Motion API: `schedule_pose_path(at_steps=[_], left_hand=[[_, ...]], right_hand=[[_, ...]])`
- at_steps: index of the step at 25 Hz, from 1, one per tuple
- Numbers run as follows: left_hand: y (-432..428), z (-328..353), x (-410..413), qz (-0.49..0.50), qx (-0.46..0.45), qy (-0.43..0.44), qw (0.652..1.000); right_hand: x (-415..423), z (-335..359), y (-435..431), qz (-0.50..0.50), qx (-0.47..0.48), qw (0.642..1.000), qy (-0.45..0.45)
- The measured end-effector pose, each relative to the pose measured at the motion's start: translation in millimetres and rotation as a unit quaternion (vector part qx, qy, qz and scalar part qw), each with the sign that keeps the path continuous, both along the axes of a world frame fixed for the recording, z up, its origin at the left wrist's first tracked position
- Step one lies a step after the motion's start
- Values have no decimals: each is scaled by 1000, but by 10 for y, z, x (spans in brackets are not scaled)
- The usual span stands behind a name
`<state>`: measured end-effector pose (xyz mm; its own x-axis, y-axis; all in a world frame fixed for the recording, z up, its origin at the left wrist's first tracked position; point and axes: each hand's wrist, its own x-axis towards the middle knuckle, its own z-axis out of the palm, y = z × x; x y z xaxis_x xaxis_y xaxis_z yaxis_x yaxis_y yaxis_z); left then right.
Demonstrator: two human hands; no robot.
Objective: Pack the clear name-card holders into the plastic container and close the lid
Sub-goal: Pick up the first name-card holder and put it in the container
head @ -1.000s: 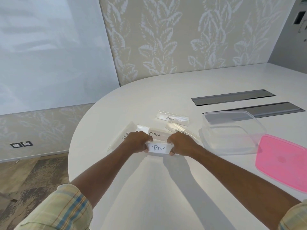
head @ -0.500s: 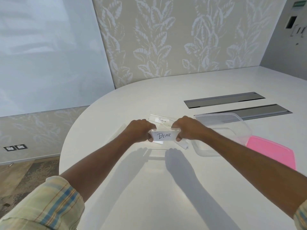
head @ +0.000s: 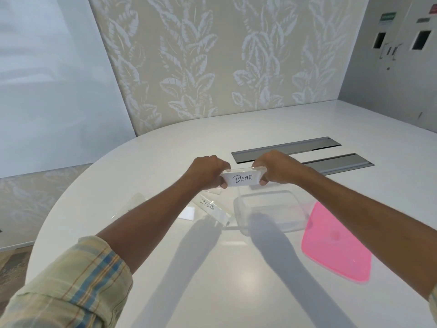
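A clear name-card holder with a white card reading "BEAR" is held in the air by both ends. My left hand grips its left end and my right hand its right end. It hangs above the far edge of the empty clear plastic container on the white table. The pink lid lies flat to the right of the container. Another holder marked "ZEBRA" lies on the table left of the container, partly under my left forearm. More clear holders near it are hard to make out.
Two grey cable-port flaps are set into the round white table behind my hands. The table's curved edge runs along the left, with floor below. A leaf-patterned wall stands behind the table.
Both hands lifted the BEAR holder off the table and carried it up and to the right, over the container. The camera tilted, so the other holders now show below my left arm.
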<state>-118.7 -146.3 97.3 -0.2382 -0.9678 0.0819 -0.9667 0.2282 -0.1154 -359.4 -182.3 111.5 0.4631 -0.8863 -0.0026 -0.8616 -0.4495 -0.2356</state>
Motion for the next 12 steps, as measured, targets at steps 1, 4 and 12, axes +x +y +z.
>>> schedule_pose_path(at_steps=[1,4,12], left_hand=[[-69,-10,-123,-2,0,1,1000],[-275,-76,-490,-7,5,-3,1000],[-717,-459,-1083,2,32,2,999]], right_hand=[[-106,-9,-67,-5,3,1000,1],[-413,-95,-278,-20,17,1000,12],[-895,-478,-766,-31,29,997,59]])
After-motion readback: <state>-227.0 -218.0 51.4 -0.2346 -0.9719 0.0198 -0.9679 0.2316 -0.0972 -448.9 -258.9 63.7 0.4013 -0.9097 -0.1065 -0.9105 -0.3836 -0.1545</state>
